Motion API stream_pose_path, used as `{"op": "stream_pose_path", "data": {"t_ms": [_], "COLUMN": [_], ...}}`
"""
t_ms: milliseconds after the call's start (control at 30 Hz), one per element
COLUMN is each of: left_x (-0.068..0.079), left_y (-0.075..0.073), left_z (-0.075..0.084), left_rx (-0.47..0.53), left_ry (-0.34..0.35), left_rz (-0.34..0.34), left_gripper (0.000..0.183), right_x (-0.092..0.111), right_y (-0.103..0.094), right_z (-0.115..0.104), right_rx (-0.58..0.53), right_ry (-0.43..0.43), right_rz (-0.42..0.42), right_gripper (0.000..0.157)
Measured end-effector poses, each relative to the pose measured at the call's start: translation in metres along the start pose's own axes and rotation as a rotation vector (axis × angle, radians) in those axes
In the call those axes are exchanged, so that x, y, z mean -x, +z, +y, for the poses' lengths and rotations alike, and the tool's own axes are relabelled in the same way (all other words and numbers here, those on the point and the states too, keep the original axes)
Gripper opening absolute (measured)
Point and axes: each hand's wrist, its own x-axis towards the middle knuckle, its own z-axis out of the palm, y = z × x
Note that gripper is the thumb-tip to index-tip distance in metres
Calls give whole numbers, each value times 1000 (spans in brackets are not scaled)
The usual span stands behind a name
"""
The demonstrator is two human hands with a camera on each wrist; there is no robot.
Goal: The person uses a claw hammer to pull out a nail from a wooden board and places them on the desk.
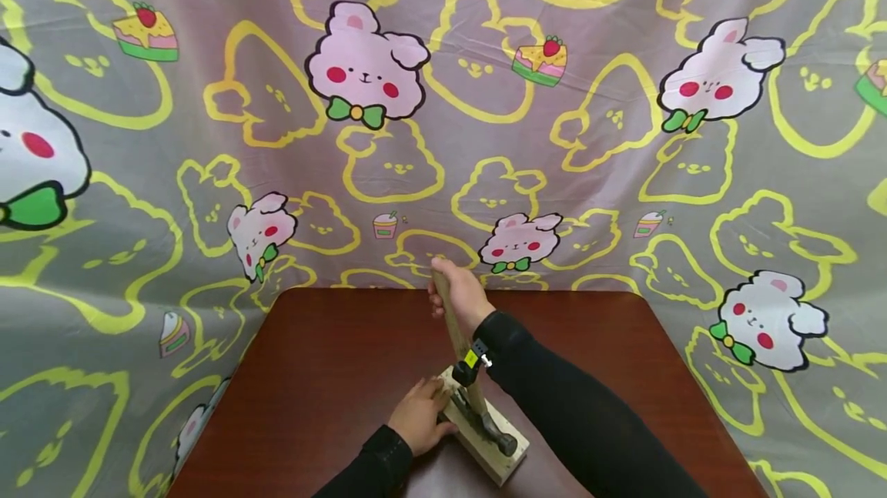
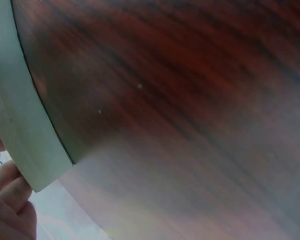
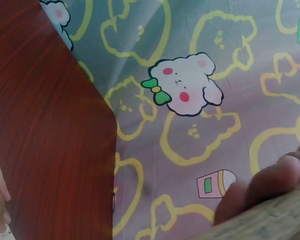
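My right hand (image 1: 460,296) grips the upper end of a claw hammer's wooden handle (image 1: 449,309), which stands steeply tilted. The dark hammer head (image 1: 500,436) rests on a pale wooden block (image 1: 473,442), its round face toward the near end. Whether a nail sits in the claw is too small to tell. On the block's left side, my left hand (image 1: 418,415) holds its far part, thumb apart from the fingers. The left wrist view shows fingertips (image 2: 12,187) against the block's edge (image 2: 20,100). In the right wrist view, the handle (image 3: 275,215) crosses below curled fingers (image 3: 275,180).
The block lies on a reddish-brown table (image 1: 333,359) with rounded far corners. A grey curtain (image 1: 485,128) printed with cartoon rabbits hangs behind the table and along both sides. A black device with a yellow label (image 1: 471,359) is strapped to the right wrist.
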Motion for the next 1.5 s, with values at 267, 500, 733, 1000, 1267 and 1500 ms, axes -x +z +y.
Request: {"op": "stream_pose_path", "data": {"t_ms": [267,500,733,1000,1267,1500], "left_x": [5,3,0,1,-3,-9], "left_y": [1,6,5,-3,-4,-4], "left_z": [6,8,6,2,3,4], "left_rx": [52,68,98,143,136,139], "left_ry": [-41,-49,-52,-93,-94,-115], "left_rz": [-34,6,-7,-72,-35,-60], "left_gripper": [66,64,63,65,65,66], "right_x": [4,4,9,17,23,30], "right_y": [-1,-2,-5,-7,-12,-20], "right_z": [12,14,11,9,7,6], "right_rx": [70,68,17,-18,-54,-79], "right_ry": [-47,-57,-81,-128,-170,-234], "right_rz": [88,118,107,74,61,55], "right_gripper": [52,54,50,48,47,47]}}
